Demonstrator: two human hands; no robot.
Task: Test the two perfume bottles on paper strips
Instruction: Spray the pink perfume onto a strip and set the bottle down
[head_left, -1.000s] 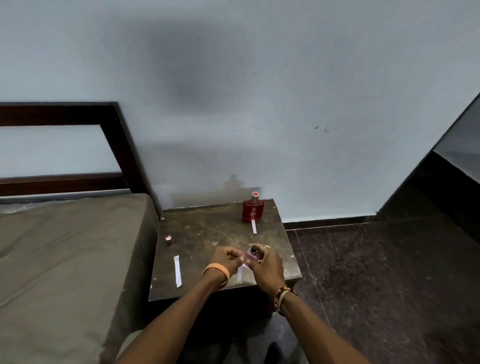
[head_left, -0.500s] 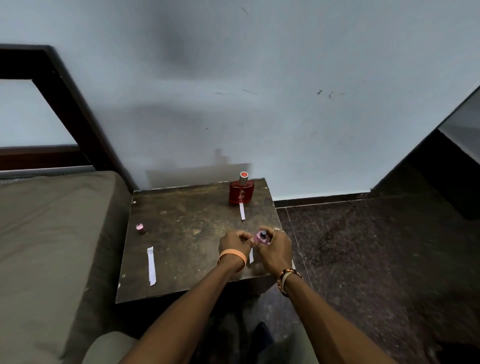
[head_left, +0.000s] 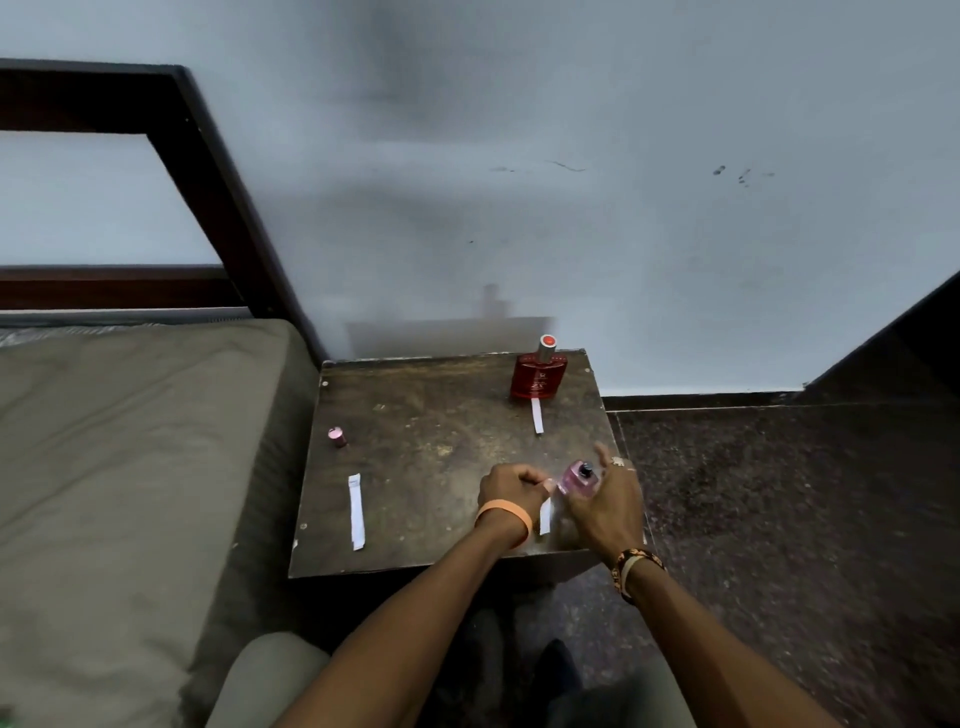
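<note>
Left fingers (head_left: 530, 475): curled tight, thumb and forefinger pinching the top end of the held strip (head_left: 544, 515).
Right fingers (head_left: 602, 454): wrapped round the pink perfume bottle (head_left: 575, 479), with the forefinger lifted straight above its dark spray head.
Pink perfume bottle: uncapped and tilted left toward the held strip, just beside the left thumb.
Held strip: white, running from the pinch down toward the near edge; I cannot tell whether its lower end touches the tabletop (head_left: 441, 415).
Left hand (head_left: 511, 488): knuckles up, over the near right part of the tabletop, with an orange wristband (head_left: 504, 512) at the wrist.
Right hand (head_left: 605, 501): back turned up, close to the left hand, with a ring on one finger and a beaded bracelet (head_left: 635, 564) at the wrist.
Forearms: both reach in from the near side and converge over the near edge.
Edges: both hands work close to the near right corner; the bed (head_left: 130, 441) butts against the left edge, the wall backs the far edge, and dark floor (head_left: 779, 519) lies to the right.
Open room: bare tabletop in the middle, between the hands and the far things.
Bottles: two. The red perfume bottle (head_left: 537, 373) stands upright and capped at the far right.
Strips: three. The far strip (head_left: 537, 415) lies just in front of the red perfume bottle, and the left strip (head_left: 356, 512) lies flat near the left edge.
Loose caps: one, a pink cap (head_left: 337, 436) standing near the left edge, beyond the left strip.
</note>
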